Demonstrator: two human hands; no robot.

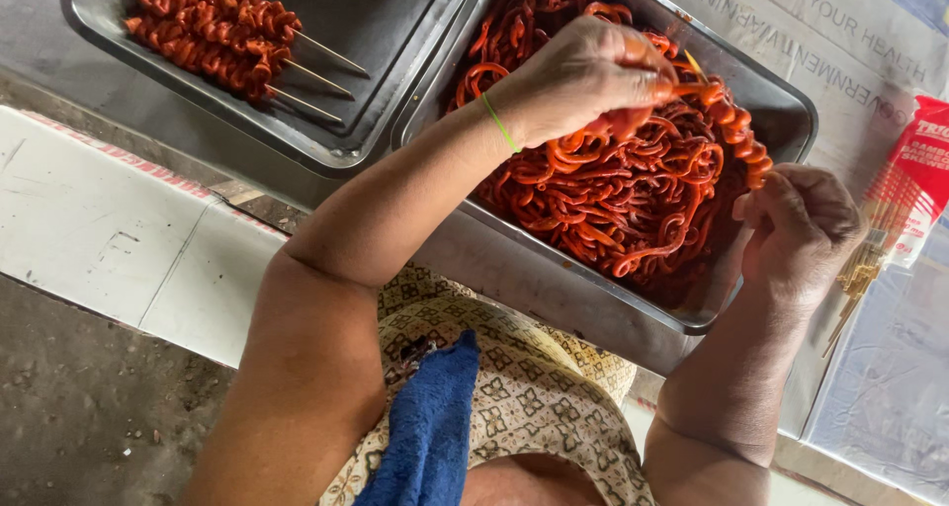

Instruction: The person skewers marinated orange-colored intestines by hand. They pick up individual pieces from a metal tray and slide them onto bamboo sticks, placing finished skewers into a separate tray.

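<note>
My left hand [583, 76], with a green band at the wrist, pinches orange-red marinated meat strips over a steel tray [791, 101] full of the same coiled strips [613, 200]. A thin bamboo skewer [695, 65] pokes out by its fingers, with folded meat [736, 135] threaded along it. My right hand [801, 229] is closed on the skewer's lower end at the tray's right edge.
A second steel tray [326, 155] at the upper left holds three loaded skewers [213, 32]. A red-and-white packet [914, 175] with loose bamboo sticks [860, 269] lies at the right on printed plastic sheeting. A blue towel [430, 427] rests on my lap.
</note>
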